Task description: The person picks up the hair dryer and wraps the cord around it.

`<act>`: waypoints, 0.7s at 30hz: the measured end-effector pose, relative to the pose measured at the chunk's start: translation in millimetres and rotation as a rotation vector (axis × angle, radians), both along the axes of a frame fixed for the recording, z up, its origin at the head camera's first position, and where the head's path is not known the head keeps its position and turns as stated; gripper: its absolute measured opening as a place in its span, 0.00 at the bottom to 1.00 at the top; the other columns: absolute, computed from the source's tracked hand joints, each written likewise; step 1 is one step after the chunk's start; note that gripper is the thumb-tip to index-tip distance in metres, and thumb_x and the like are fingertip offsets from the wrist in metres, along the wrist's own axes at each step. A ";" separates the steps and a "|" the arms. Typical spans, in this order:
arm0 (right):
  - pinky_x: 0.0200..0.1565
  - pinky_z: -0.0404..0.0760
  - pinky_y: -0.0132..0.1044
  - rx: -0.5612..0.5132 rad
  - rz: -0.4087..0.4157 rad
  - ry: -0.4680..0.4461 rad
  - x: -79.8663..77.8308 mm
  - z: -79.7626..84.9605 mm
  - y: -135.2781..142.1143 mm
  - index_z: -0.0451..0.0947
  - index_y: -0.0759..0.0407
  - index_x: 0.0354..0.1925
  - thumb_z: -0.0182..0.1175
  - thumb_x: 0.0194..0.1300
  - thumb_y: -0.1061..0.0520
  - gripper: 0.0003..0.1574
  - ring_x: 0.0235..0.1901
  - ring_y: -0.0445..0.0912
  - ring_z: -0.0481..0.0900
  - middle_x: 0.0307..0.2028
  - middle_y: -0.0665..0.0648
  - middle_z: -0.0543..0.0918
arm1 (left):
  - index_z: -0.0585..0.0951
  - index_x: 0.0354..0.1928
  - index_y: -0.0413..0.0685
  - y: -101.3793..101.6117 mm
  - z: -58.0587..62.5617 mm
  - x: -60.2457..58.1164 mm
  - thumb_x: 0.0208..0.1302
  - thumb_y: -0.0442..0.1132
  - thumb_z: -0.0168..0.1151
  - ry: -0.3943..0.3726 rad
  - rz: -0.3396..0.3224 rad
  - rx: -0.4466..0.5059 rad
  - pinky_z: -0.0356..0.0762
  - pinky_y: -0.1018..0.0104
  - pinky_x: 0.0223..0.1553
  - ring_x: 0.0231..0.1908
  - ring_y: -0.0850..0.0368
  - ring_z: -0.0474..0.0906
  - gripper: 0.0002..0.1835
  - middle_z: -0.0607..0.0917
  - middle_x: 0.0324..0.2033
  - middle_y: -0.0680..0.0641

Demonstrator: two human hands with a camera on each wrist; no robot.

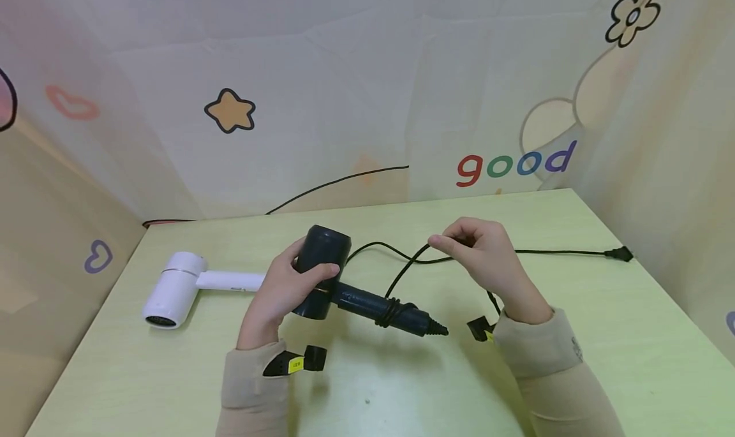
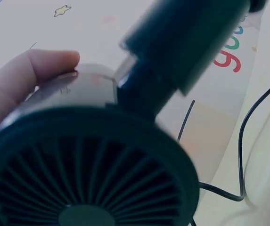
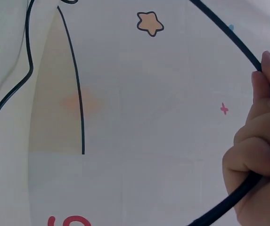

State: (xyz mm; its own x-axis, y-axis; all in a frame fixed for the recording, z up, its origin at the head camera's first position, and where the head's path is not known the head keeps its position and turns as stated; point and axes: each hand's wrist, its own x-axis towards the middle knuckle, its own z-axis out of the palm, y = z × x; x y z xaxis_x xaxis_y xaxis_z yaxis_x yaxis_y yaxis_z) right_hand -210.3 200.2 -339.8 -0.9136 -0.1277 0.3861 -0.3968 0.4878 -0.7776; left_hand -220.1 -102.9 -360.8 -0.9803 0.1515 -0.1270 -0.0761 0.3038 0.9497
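Observation:
My left hand [image 1: 278, 290] grips a black hair dryer [image 1: 326, 249] by its barrel, thumb across the front. The handle [image 1: 362, 300] slants down to the right above the table, with turns of cord [image 1: 393, 312] wound round it near its end. In the left wrist view the ribbed round grille [image 2: 87, 169] faces the camera. Off to the right, my right hand [image 1: 488, 258] pinches the black power cord [image 1: 404, 272] between thumb and forefinger. Seen from the right wrist, the cord [image 3: 229, 35] arcs up from those fingertips and also runs out below the curled fingers.
A white hair dryer [image 1: 175, 290] lies at the left of the pale table [image 1: 367, 386], its handle end hidden behind my left hand. More cord runs behind my right hand to a plug [image 1: 620, 254] near the right edge. A printed curtain [image 1: 344, 105] hangs behind.

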 end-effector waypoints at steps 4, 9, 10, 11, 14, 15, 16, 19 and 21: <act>0.21 0.64 0.32 0.022 0.011 0.034 9.4 5.6 -4.6 0.80 0.56 0.27 0.66 0.59 0.56 0.07 0.16 0.42 0.62 0.17 0.51 0.71 | 0.66 0.65 0.68 2.1 -1.2 -1.6 0.54 0.49 0.68 0.037 0.031 0.016 0.81 0.56 0.37 0.42 0.47 0.79 0.35 0.76 0.49 0.44; 0.21 0.68 0.31 0.051 0.042 0.073 22.0 12.9 -11.5 0.82 0.57 0.29 0.65 0.59 0.58 0.04 0.17 0.40 0.65 0.20 0.50 0.77 | 0.63 0.65 0.68 4.4 -1.7 -3.0 0.54 0.50 0.68 0.092 0.083 0.062 0.80 0.54 0.40 0.47 0.46 0.76 0.37 0.75 0.51 0.45; 0.21 0.68 0.30 0.055 0.049 0.079 24.2 14.1 -12.7 0.82 0.57 0.29 0.65 0.59 0.58 0.04 0.17 0.40 0.65 0.20 0.50 0.77 | 0.62 0.66 0.67 4.8 -1.6 -3.1 0.55 0.50 0.68 0.106 0.096 0.068 0.79 0.53 0.42 0.48 0.46 0.75 0.38 0.74 0.52 0.46; 0.21 0.68 0.30 0.060 0.057 0.085 26.3 15.0 -13.8 0.83 0.57 0.29 0.65 0.59 0.59 0.03 0.17 0.39 0.65 0.20 0.50 0.77 | 0.61 0.67 0.67 4.9 -1.7 -3.2 0.55 0.51 0.68 0.117 0.111 0.070 0.79 0.52 0.43 0.49 0.46 0.74 0.39 0.74 0.53 0.46; 0.20 0.67 0.30 0.059 0.093 0.107 31.6 17.0 -16.7 0.83 0.55 0.29 0.65 0.59 0.60 0.03 0.17 0.38 0.64 0.18 0.49 0.75 | 0.58 0.69 0.66 5.6 -1.8 -3.3 0.55 0.53 0.68 0.138 0.165 0.076 0.78 0.49 0.46 0.50 0.46 0.75 0.42 0.73 0.55 0.46; 0.20 0.66 0.30 0.064 0.104 0.115 33.0 17.3 -17.6 0.83 0.55 0.28 0.65 0.59 0.60 0.03 0.16 0.37 0.63 0.17 0.48 0.74 | 0.57 0.70 0.65 6.0 -1.6 -3.1 0.54 0.54 0.68 0.144 0.183 0.080 0.77 0.48 0.47 0.50 0.46 0.76 0.43 0.73 0.55 0.46; 0.19 0.65 0.29 0.066 0.119 0.126 34.3 17.5 -18.5 0.83 0.54 0.28 0.65 0.59 0.60 0.03 0.16 0.37 0.63 0.17 0.48 0.73 | 0.56 0.70 0.64 6.4 -1.7 -3.0 0.54 0.54 0.68 0.150 0.200 0.087 0.77 0.47 0.48 0.50 0.45 0.76 0.44 0.72 0.55 0.45; 0.18 0.65 0.29 0.060 0.189 0.165 37.2 16.9 -21.8 0.83 0.54 0.29 0.65 0.58 0.63 0.04 0.15 0.36 0.62 0.18 0.46 0.72 | 0.54 0.71 0.62 7.7 -1.3 -2.8 0.55 0.55 0.68 0.161 0.251 0.104 0.77 0.45 0.49 0.49 0.45 0.78 0.45 0.72 0.55 0.44; 0.18 0.65 0.28 0.072 0.237 0.182 38.2 15.5 -23.8 0.82 0.53 0.30 0.64 0.59 0.64 0.06 0.16 0.35 0.62 0.19 0.45 0.73 | 0.54 0.71 0.60 8.7 -0.8 -2.7 0.55 0.54 0.67 0.173 0.282 0.118 0.77 0.45 0.49 0.48 0.45 0.77 0.45 0.72 0.55 0.43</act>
